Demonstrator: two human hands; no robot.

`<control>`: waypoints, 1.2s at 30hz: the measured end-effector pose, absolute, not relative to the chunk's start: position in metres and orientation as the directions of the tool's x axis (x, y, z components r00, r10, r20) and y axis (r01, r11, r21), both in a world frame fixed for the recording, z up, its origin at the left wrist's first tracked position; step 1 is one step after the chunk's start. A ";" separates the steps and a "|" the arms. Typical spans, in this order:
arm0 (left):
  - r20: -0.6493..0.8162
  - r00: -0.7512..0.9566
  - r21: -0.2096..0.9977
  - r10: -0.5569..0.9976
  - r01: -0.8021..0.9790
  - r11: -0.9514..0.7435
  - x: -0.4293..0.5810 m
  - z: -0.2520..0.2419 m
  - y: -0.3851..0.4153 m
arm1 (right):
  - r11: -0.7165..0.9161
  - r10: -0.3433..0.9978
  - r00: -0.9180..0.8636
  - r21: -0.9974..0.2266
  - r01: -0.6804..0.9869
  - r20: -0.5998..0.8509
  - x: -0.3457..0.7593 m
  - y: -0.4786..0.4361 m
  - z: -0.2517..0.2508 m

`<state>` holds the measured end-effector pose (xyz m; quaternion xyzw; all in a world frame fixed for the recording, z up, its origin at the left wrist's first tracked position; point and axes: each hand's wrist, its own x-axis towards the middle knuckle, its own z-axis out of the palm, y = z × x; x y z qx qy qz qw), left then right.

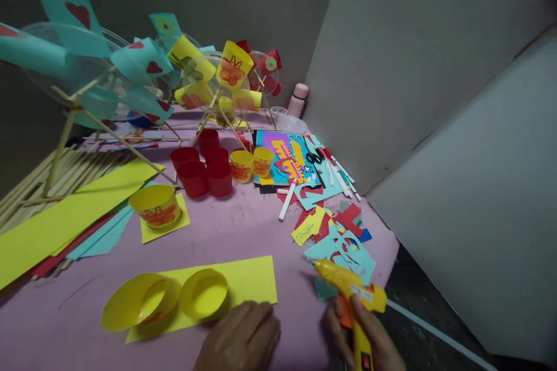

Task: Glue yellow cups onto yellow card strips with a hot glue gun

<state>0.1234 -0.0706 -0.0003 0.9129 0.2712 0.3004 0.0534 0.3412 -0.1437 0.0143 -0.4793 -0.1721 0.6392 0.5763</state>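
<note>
In my right hand (365,330) is a yellow hot glue gun (348,284), its nozzle pointing left over paper scraps and my fingers around the handle and orange trigger. My left hand (243,339) lies palm down at the near edge of a yellow paper strip (252,281), fingers side by side and slightly bent; the thumb is hidden. On that strip stands a small yellow paper ring (204,295). Left of it, a larger yellow paper ring (134,301) leans, slightly blurred. Farther back, a yellow cup with a red drawing (155,207) sits on a yellow paper square (185,217).
Several red cups (192,178) and two small yellow cups (241,166) stand mid-table. Behind them rise stick-framed paper wheels (213,84). Paper scraps (343,249), markers (287,200) and scissors (314,157) lie to the right. Sticks (39,177) and paper strips lie left; a wall borders the right.
</note>
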 end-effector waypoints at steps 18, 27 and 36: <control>0.005 0.522 0.646 0.853 0.649 -0.402 0.250 0.021 -0.012 | -0.092 0.939 0.161 -0.672 -0.734 -0.305 0.371 -0.156 -0.004; -0.030 0.480 0.965 0.877 0.241 -0.100 0.221 0.029 -0.020 | -0.157 0.942 0.016 -0.483 -0.861 -0.334 0.359 -0.152 0.004; -0.144 0.522 0.985 0.841 -0.004 0.171 0.208 0.051 -0.034 | -0.209 0.925 0.012 -0.533 -0.820 -0.380 0.349 -0.149 0.011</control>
